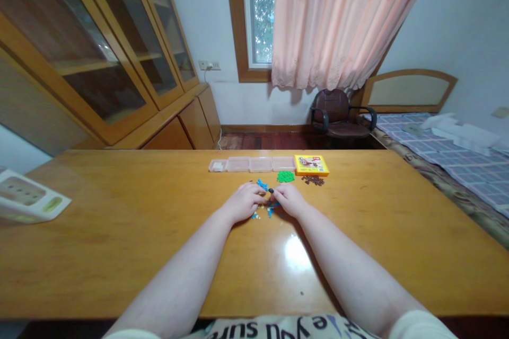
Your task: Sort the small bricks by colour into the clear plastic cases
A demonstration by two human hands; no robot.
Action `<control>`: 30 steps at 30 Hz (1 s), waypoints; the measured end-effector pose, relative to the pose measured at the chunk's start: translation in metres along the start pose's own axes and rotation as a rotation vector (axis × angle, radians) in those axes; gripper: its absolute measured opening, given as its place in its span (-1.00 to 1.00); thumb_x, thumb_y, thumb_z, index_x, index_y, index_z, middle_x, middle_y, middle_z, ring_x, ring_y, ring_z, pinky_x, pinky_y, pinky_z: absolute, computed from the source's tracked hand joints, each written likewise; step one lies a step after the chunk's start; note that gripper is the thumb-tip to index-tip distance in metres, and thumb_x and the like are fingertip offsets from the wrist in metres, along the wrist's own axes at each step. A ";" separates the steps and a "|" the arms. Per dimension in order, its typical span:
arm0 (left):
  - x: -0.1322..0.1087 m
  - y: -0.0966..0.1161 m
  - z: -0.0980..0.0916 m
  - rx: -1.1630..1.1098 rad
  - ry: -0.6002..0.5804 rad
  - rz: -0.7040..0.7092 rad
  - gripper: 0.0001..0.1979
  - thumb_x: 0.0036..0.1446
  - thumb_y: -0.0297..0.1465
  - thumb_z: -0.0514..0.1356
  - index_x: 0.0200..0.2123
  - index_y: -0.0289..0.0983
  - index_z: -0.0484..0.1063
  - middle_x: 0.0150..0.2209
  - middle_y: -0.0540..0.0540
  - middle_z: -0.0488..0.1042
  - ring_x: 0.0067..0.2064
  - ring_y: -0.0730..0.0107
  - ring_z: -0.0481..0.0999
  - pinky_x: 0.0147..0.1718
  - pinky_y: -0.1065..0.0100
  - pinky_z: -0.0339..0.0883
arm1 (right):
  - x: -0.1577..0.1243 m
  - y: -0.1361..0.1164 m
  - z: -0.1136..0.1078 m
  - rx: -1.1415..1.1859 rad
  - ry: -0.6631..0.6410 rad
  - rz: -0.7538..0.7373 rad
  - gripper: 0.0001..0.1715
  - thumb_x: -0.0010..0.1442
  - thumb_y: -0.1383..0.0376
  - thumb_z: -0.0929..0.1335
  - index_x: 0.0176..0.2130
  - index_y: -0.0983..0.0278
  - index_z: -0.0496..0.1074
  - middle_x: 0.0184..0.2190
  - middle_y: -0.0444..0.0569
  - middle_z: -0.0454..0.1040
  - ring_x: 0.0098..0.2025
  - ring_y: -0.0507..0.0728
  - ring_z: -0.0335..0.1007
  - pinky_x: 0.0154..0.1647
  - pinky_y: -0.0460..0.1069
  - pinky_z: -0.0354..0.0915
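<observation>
My left hand [242, 203] rests on the table with its fingers stretched loosely over a scatter of small blue and cream pieces [255, 216]. Opposite it, my right hand [290, 198] has its fingers drawn together at the same scatter. Something small and dark shows at its fingertips; whether it is a piece or a nail I cannot make out. Just beyond the hands lies a little heap of blue pieces [262, 184]. More blue pieces [271, 211] lie between and below the fingers, which partly hide them. Past my right hand sits a heap of green pieces [285, 176], with brown pieces [313, 180] to its right.
A row of clear plastic trays [260, 164] stands beyond the heaps, beside a yellow box [312, 164]. At the left edge of the wooden table [131, 233] is a white plastic object [34, 197]. Behind are a chair [336, 114], a bed and a glass-fronted cabinet.
</observation>
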State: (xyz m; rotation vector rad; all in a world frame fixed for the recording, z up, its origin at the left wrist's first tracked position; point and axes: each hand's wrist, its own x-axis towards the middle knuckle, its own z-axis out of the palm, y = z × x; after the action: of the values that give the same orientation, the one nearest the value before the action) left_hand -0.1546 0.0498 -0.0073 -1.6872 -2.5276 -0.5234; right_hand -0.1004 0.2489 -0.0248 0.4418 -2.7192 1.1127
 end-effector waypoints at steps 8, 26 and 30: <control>-0.003 -0.005 0.004 0.028 0.034 -0.067 -0.74 0.05 -0.55 0.13 -0.38 -0.13 0.57 -0.07 -0.04 0.50 0.02 0.26 0.40 0.11 0.08 0.12 | 0.001 0.001 -0.001 0.005 0.037 0.009 -0.56 0.26 0.30 0.18 -0.51 0.31 0.50 -0.54 -0.06 0.49 -0.44 0.05 0.31 -0.36 -0.08 0.10; -0.003 0.004 -0.006 -0.042 -0.067 0.074 -0.65 0.02 -0.53 0.10 -0.19 -0.07 0.55 -0.15 -0.01 0.49 -0.03 0.28 0.37 0.06 0.18 0.13 | 0.002 -0.005 -0.001 -0.087 0.025 0.034 -0.61 0.28 0.24 0.18 -0.44 0.30 0.46 -0.48 -0.06 0.46 -0.38 0.06 0.27 -0.36 -0.08 0.05; -0.002 0.005 -0.005 -0.005 -0.057 0.012 -0.62 0.03 -0.53 0.10 -0.13 -0.07 0.51 -0.06 -0.03 0.46 0.03 0.25 0.33 0.12 0.10 0.06 | 0.002 -0.005 -0.002 -0.122 0.061 0.050 -0.58 0.30 0.22 0.16 -0.44 0.30 0.45 -0.49 -0.05 0.44 -0.37 0.07 0.25 -0.34 -0.07 0.06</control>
State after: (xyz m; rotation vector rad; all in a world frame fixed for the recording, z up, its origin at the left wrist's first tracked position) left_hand -0.1497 0.0484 -0.0016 -1.7420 -2.5551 -0.4881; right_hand -0.1011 0.2466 -0.0198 0.3179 -2.7389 0.9489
